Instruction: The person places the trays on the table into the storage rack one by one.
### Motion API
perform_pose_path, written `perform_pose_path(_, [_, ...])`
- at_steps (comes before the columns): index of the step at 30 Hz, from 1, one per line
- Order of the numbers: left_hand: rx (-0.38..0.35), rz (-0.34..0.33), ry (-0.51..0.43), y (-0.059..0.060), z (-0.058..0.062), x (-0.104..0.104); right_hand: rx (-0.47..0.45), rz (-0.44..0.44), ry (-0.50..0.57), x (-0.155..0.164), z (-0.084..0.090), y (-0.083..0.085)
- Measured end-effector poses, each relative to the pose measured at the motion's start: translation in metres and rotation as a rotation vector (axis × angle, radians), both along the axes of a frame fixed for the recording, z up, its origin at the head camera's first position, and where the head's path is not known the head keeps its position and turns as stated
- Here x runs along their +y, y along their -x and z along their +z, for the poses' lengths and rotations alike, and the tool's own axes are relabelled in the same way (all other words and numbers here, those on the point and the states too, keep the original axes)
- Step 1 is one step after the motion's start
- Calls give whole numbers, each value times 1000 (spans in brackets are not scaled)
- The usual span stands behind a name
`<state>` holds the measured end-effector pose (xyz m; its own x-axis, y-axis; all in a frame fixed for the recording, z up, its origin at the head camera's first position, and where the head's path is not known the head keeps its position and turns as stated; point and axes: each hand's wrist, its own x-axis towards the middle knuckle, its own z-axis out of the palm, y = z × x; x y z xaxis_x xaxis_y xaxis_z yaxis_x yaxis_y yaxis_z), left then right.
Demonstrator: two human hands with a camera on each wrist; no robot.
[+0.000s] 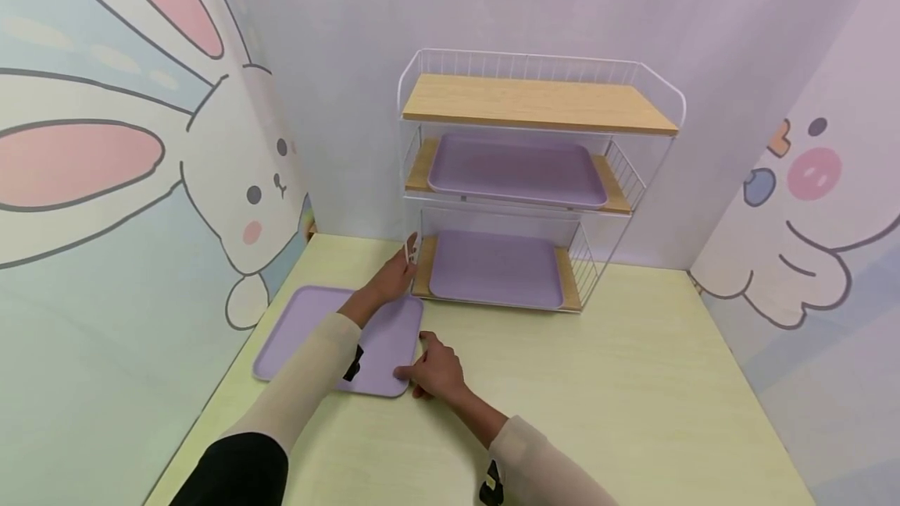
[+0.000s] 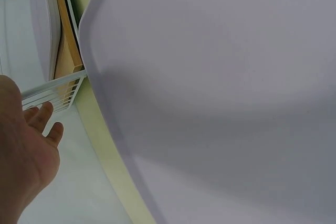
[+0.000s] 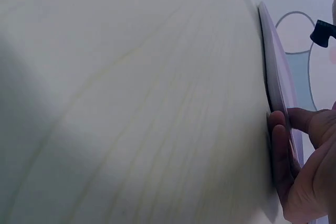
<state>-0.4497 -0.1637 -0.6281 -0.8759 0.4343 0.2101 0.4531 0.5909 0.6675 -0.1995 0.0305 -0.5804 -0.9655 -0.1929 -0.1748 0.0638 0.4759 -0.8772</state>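
A lilac rectangular tray (image 1: 383, 342) lies at the left of the table, partly covered by the left forearm. My right hand (image 1: 437, 368) pinches its right edge near the front corner; in the right wrist view the thumb (image 3: 303, 119) is over the rim and the fingers are under it. My left hand (image 1: 394, 276) reaches across the tray to the lower left side of a white wire rack (image 1: 591, 252). In the left wrist view, that hand's thumb and fingers (image 2: 44, 116) lie on either side of the rack's side rail (image 2: 55, 83).
The rack has wooden shelves. Its top board (image 1: 534, 104) is bare, while one lilac tray (image 1: 516, 170) lies on the middle shelf and another (image 1: 495, 268) on the bottom one. Curtains with cartoon animals (image 1: 239, 178) border the pale yellow table (image 1: 633, 389).
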Motion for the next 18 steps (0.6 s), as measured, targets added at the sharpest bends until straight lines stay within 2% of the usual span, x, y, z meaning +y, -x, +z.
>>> perform_pose_path(5, [-6,-5,-5,3,-3,-2,25,10,-10,0,3,-4])
perform_pose_path(11, [20,-15,5,0,-2,-2,30,17,12,10,7,-10])
perform_pose_path(18, [29,-15,8,2,-2,-1,154,-14,-239,34,15,-16])
